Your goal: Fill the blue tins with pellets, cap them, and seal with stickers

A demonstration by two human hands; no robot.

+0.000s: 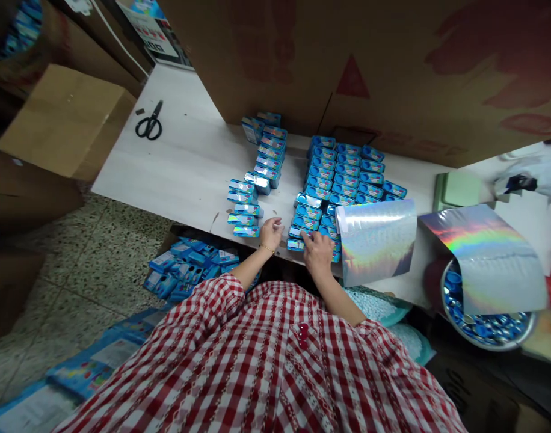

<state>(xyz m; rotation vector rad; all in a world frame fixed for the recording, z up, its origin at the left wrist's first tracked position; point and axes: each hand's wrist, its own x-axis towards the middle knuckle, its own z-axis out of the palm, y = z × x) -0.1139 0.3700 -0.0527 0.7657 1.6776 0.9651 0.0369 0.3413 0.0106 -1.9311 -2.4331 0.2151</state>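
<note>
Several rows of small blue boxes stand packed together on the white table in front of me. My right hand is at their near end, its index finger stretched onto the top of a box. To the left, my left hand hovers over the table with thumb and fingers pinched; whatever is between them is too small to make out. A separate line of blue boxes with shiny silvery strips on top runs beside it. A holographic silver sheet lies against the packed rows, right of my right hand.
A large cardboard box walls off the table's back. Black scissors lie at left. Another holographic sheet partly covers a metal bowl of small blue and silver pieces. Blue boxes are piled below the table edge.
</note>
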